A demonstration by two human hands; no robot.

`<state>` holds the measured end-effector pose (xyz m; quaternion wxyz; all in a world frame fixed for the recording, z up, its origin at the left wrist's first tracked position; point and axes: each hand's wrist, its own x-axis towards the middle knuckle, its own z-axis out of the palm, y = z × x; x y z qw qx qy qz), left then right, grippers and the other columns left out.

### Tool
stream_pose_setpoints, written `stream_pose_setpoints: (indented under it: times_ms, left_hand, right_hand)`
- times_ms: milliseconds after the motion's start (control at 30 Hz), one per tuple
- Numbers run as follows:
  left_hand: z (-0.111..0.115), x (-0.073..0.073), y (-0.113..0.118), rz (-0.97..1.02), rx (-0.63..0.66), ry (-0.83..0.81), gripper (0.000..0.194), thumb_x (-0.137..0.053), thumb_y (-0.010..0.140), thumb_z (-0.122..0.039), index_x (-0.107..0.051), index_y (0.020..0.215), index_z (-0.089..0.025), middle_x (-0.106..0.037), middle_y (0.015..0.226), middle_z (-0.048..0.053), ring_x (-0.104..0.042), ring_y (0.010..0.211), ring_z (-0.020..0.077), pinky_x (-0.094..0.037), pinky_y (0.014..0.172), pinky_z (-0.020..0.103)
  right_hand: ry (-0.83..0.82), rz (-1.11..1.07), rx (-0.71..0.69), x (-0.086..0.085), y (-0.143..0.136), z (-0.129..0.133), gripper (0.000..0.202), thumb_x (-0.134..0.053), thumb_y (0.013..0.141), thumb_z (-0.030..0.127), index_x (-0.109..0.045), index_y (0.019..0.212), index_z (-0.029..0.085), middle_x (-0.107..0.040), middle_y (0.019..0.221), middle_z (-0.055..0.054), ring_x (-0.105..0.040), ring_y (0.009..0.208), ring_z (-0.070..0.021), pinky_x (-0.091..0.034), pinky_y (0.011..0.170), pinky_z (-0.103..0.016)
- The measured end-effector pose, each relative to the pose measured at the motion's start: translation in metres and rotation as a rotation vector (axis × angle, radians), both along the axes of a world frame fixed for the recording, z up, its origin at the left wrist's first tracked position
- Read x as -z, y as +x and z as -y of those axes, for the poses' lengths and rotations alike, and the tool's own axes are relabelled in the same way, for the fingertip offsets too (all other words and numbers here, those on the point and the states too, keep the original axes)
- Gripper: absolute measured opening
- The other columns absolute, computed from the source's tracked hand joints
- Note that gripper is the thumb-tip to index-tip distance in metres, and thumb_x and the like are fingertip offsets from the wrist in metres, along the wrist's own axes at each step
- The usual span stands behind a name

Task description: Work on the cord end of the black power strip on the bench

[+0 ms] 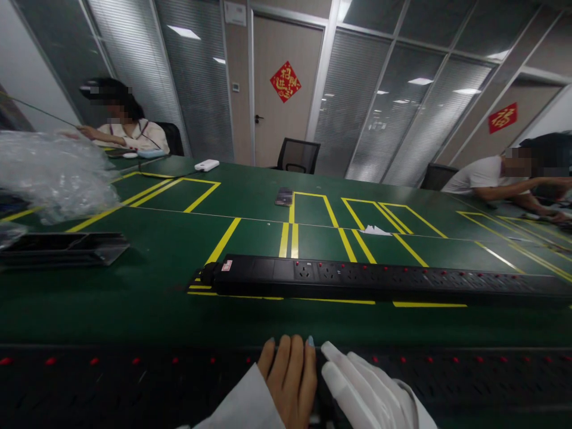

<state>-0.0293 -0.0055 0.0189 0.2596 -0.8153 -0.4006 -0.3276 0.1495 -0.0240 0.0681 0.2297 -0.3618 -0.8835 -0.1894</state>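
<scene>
Near power strip (179, 384) runs left to right, red lights (136, 361) facing up.

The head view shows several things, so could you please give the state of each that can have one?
Left hand, bare, fingers extended over the near power strip
Right hand, white-gloved, fingers extended over the same strip
Near power strip, partly covered by both hands
Far power strip, sockets exposed, no plugs visible
Central door, shut
Blinds, lowered
Plastic wrap, crumpled
</scene>
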Motion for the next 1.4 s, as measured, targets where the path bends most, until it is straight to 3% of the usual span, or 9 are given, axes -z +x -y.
stream_pose_setpoints:
  times_ms: [67,167,300,433,700,900,1200,1300,1400]
  left_hand:
    - [-0.006,-0.005,-0.001,-0.049,0.001,-0.149,0.064,-0.063,0.067,-0.060,-0.061,0.107,-0.010,-0.065,0.109,0.013,-0.061,0.097,0.0295,-0.045,0.084,0.044]
    - [-0.018,-0.008,0.001,-0.082,-0.032,-0.195,0.076,-0.065,0.059,-0.068,-0.063,0.108,-0.010,-0.064,0.110,0.015,-0.060,0.098,0.0301,-0.045,0.086,0.044]
    - [-0.025,-0.008,0.002,-0.103,-0.004,-0.199,0.074,-0.065,0.063,-0.065,-0.062,0.109,-0.007,-0.063,0.110,0.017,-0.059,0.098,0.0316,-0.044,0.087,0.046]
    - [-0.025,-0.010,0.000,-0.107,0.020,-0.200,0.072,-0.063,0.067,-0.064,-0.061,0.111,-0.006,-0.063,0.111,0.018,-0.059,0.099,0.0319,-0.044,0.087,0.046]
    - [-0.022,-0.017,0.000,-0.064,0.039,-0.325,0.065,-0.060,0.070,-0.052,-0.060,0.114,-0.004,-0.061,0.114,0.019,-0.057,0.103,0.0336,-0.041,0.091,0.047]
    - [-0.021,-0.017,-0.001,-0.087,0.053,-0.321,0.056,-0.054,0.073,-0.039,-0.059,0.116,-0.004,-0.060,0.115,0.019,-0.056,0.104,0.0339,-0.041,0.092,0.047]
    - [-0.021,-0.018,-0.003,-0.150,0.048,-0.309,0.057,-0.055,0.074,-0.040,-0.057,0.116,-0.002,-0.059,0.116,0.021,-0.055,0.105,0.0348,-0.039,0.092,0.048]
    - [-0.020,-0.025,-0.003,-0.169,0.035,-0.378,0.059,-0.054,0.075,-0.040,-0.054,0.119,-0.001,-0.057,0.118,0.021,-0.052,0.107,0.0350,-0.037,0.094,0.048]
    - [-0.021,-0.039,-0.003,-0.227,0.035,-0.576,0.063,-0.051,0.079,-0.040,-0.046,0.127,0.000,-0.051,0.125,0.022,-0.048,0.112,0.0361,-0.034,0.096,0.049]
  right_hand:
    - [-0.024,-0.015,0.011,0.002,0.002,-0.008,0.034,-0.048,0.090,0.026,-0.053,0.120,0.013,-0.062,0.115,-0.011,-0.062,0.100,-0.0204,-0.055,0.081,-0.031]
    - [-0.064,-0.033,0.006,0.006,0.006,-0.021,0.045,-0.046,0.085,0.023,-0.044,0.129,0.011,-0.058,0.121,-0.014,-0.059,0.107,-0.0236,-0.053,0.085,-0.034]
    - [-0.082,-0.082,-0.027,0.014,0.009,-0.029,0.053,-0.050,0.082,0.021,-0.038,0.132,0.009,-0.056,0.123,-0.018,-0.057,0.108,-0.0260,-0.053,0.083,-0.040]
    - [-0.024,-0.100,-0.019,0.019,0.007,-0.029,0.052,-0.045,0.081,0.017,-0.040,0.132,0.010,-0.053,0.128,-0.015,-0.053,0.113,-0.0232,-0.051,0.087,-0.038]
    - [-0.058,-0.081,0.015,0.016,0.003,-0.024,0.057,-0.047,0.077,0.021,-0.038,0.132,0.008,-0.053,0.128,-0.017,-0.055,0.111,-0.0259,-0.051,0.086,-0.038]
    - [-0.004,-0.138,0.010,0.024,0.002,-0.023,0.060,-0.045,0.075,0.018,-0.037,0.134,0.009,-0.052,0.128,-0.017,-0.052,0.115,-0.0247,-0.051,0.087,-0.038]
    - [-0.037,-0.129,-0.008,0.019,0.002,-0.024,0.058,-0.048,0.074,0.018,-0.039,0.131,0.008,-0.051,0.129,-0.018,-0.052,0.115,-0.0247,-0.051,0.087,-0.038]
    - [-0.078,-0.142,0.029,0.017,-0.001,-0.022,0.058,-0.048,0.076,0.020,-0.037,0.133,0.012,-0.052,0.129,-0.015,-0.054,0.113,-0.0239,-0.051,0.087,-0.038]
    - [-0.108,-0.167,0.063,0.018,-0.003,-0.020,0.059,-0.049,0.078,0.022,-0.035,0.135,0.017,-0.051,0.130,-0.012,-0.054,0.113,-0.0231,-0.050,0.089,-0.037]
